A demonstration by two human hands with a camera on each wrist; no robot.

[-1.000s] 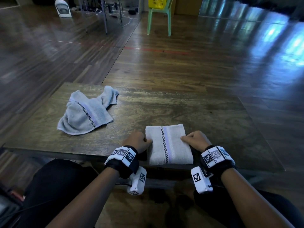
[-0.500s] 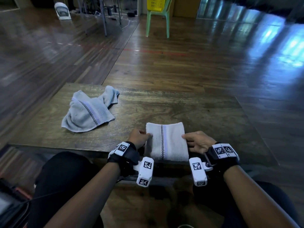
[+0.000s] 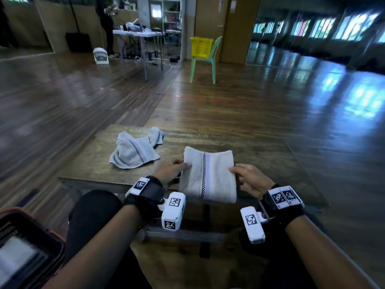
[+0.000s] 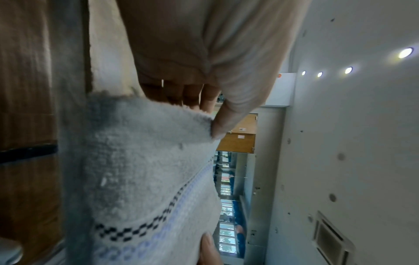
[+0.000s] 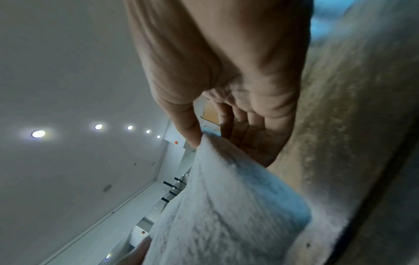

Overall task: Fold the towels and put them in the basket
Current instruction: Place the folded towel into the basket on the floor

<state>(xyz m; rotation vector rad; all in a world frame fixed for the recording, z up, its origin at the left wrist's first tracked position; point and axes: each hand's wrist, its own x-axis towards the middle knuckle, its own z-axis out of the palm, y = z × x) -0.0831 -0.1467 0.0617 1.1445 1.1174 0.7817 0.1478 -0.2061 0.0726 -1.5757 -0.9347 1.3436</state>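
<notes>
A folded white towel [image 3: 208, 176] with a checkered stripe hangs just above the near edge of the wooden table [image 3: 260, 155]. My left hand [image 3: 173, 170] pinches its left side, thumb on top and fingers beneath, as the left wrist view shows [image 4: 215, 123]. My right hand [image 3: 245, 178] pinches its right side the same way [image 5: 192, 136]. The towel [image 4: 147, 170] sags a little between the two hands. A second towel [image 3: 135, 151], crumpled and unfolded, lies on the table's left part. A yellow basket [image 3: 201, 46] sits on a green chair [image 3: 208, 61] far across the room.
Open wooden floor stretches between the table and the chair. A folding table [image 3: 137, 35] with equipment and cables stands at the back left, with a person beside it and a small white fan [image 3: 101, 56] on the floor. My knees are under the table's near edge.
Both hands have taken hold of the folded towel's sides and raised it off the table. The head view has tilted up, bringing the chair and basket into sight.
</notes>
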